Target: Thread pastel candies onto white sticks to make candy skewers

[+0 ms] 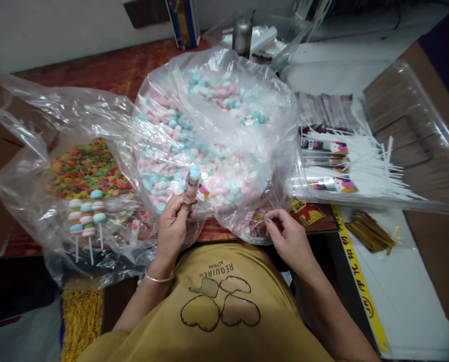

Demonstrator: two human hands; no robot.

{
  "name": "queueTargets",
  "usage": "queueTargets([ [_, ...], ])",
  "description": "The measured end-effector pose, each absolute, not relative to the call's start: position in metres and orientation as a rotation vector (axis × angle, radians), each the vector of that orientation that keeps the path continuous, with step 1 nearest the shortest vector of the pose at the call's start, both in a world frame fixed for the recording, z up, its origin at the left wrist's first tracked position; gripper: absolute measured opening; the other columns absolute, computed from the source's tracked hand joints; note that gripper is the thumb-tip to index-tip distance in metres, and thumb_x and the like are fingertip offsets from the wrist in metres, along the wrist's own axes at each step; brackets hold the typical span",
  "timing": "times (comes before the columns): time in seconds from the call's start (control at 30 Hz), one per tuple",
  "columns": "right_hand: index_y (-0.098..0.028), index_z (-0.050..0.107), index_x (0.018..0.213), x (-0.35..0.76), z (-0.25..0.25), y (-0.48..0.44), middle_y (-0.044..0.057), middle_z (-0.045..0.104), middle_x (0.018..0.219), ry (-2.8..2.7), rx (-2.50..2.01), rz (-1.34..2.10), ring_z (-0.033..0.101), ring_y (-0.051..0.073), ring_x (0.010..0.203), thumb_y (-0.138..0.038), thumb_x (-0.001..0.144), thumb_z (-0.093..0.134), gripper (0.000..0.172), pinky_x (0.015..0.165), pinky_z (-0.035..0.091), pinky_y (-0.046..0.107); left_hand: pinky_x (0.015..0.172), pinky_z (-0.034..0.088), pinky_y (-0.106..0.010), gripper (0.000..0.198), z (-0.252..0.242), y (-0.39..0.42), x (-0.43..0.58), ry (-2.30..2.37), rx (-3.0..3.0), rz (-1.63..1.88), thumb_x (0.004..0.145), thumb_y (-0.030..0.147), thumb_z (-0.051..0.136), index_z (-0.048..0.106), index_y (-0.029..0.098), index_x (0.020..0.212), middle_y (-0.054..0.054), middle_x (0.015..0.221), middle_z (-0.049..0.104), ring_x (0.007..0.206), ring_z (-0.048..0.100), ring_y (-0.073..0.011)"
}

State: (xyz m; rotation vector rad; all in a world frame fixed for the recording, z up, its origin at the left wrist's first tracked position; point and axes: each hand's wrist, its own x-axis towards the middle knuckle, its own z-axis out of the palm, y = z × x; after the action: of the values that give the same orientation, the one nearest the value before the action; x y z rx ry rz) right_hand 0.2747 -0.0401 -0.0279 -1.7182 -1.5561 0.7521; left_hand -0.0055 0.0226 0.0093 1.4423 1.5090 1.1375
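Observation:
My left hand (173,221) is closed around the lower end of a marshmallow skewer (192,183) in a printed clear wrapper. It stands nearly upright, a blue marshmallow at its top. To the right, my right hand (284,234) has thumb and fingertips pinched together, with a thin gold twist tie (259,218) showing faintly at the tips. Behind both hands lies a large clear bag of pink, blue and white marshmallows (216,146). Three unwrapped marshmallow skewers (86,219) on white sticks rest at the left, on the plastic of another bag.
Colourful ring-shaped candies (90,171) fill the left bag. A clear plastic tray (416,120) at right holds white sticks (375,161) and printed wrappers (324,105). Gold twist ties (371,231) lie below it, near a gold packet (307,213). A dark jar (242,37) stands behind.

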Motion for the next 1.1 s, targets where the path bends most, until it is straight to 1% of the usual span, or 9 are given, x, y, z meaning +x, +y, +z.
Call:
queueTargets([
  [0.13,-0.022,0.059,0.087,0.281,-0.032,-0.041,0.007,0.068,0.091,-1.764,-1.901,0.539,0.065,0.021,0.079,-0.018,0.091,0.048,0.012,0.068,0.046,0.030,0.076,0.038,-0.027,0.025,0.007,0.023,-0.007,1.522,1.410,1.138,0.094,0.042,0.067,0.077,0.020,0.088,-0.001,0.078,0.059,0.076,0.050,-0.0167],
  [0.27,-0.021,0.062,0.092,0.282,-0.030,-0.046,0.008,0.068,0.100,-1.863,-2.052,0.366,0.064,0.021,0.082,-0.016,0.093,0.048,0.014,0.063,0.041,0.030,0.076,0.038,-0.027,0.026,0.004,0.024,-0.006,1.501,1.425,1.127,0.095,0.043,0.065,0.077,0.021,0.089,-0.001,0.078,0.058,0.076,0.050,-0.0168],
  [0.37,-0.021,0.065,0.094,0.280,-0.026,-0.047,0.007,0.067,0.099,-1.894,-2.124,0.274,0.061,0.019,0.077,-0.016,0.095,0.053,0.013,0.060,0.037,0.028,0.076,0.038,-0.028,0.025,0.004,0.026,-0.004,1.488,1.479,1.123,0.096,0.042,0.063,0.076,0.021,0.088,-0.001,0.076,0.057,0.076,0.051,-0.0168],
  [0.53,-0.020,0.070,0.096,0.274,-0.027,-0.044,0.005,0.064,0.095,-1.961,-2.246,0.162,0.052,0.014,0.065,-0.020,0.099,0.054,0.015,0.053,0.027,0.027,0.077,0.039,-0.029,0.025,0.005,0.026,-0.001,1.491,1.523,1.120,0.097,0.041,0.062,0.075,0.022,0.087,-0.001,0.075,0.057,0.076,0.051,-0.0178],
  [0.7,-0.020,0.073,0.103,0.268,-0.027,-0.039,0.005,0.061,0.095,-2.028,-2.309,0.196,0.046,0.012,0.059,-0.022,0.102,0.053,0.020,0.050,0.021,0.027,0.076,0.038,-0.029,0.026,0.004,0.026,0.000,1.476,1.527,1.108,0.097,0.042,0.061,0.076,0.022,0.088,0.000,0.074,0.054,0.075,0.049,-0.0172],
  [0.83,-0.023,0.073,0.108,0.266,-0.027,-0.035,0.006,0.061,0.100,-2.087,-2.288,0.320,0.049,0.013,0.061,-0.023,0.101,0.054,0.020,0.051,0.021,0.027,0.077,0.038,-0.029,0.026,0.002,0.026,0.000,1.468,1.522,1.085,0.098,0.042,0.060,0.076,0.022,0.090,0.000,0.075,0.053,0.076,0.048,-0.0172],
  [0.97,-0.024,0.072,0.106,0.266,-0.031,-0.033,0.006,0.061,0.103,-2.150,-2.281,0.396,0.049,0.013,0.061,-0.022,0.102,0.052,0.021,0.052,0.019,0.028,0.076,0.038,-0.029,0.027,-0.001,0.026,-0.001,1.490,1.533,1.060,0.099,0.042,0.059,0.074,0.021,0.090,0.000,0.076,0.052,0.076,0.048,-0.0164],
  [1.03,-0.023,0.072,0.102,0.267,-0.034,-0.034,0.006,0.062,0.100,-2.127,-2.263,0.390,0.052,0.013,0.063,-0.021,0.101,0.051,0.021,0.052,0.020,0.028,0.076,0.038,-0.029,0.026,-0.001,0.026,-0.001,1.497,1.556,1.052,0.099,0.041,0.058,0.073,0.021,0.090,0.000,0.076,0.052,0.076,0.048,-0.0162],
  [1.1,-0.022,0.071,0.098,0.269,-0.034,-0.036,0.006,0.063,0.098,-2.051,-2.166,0.361,0.057,0.015,0.068,-0.021,0.101,0.052,0.019,0.053,0.027,0.027,0.076,0.038,-0.029,0.026,0.001,0.026,-0.001,1.501,1.584,1.043,0.100,0.040,0.057,0.072,0.021,0.089,0.000,0.076,0.051,0.076,0.048,-0.0162],
])
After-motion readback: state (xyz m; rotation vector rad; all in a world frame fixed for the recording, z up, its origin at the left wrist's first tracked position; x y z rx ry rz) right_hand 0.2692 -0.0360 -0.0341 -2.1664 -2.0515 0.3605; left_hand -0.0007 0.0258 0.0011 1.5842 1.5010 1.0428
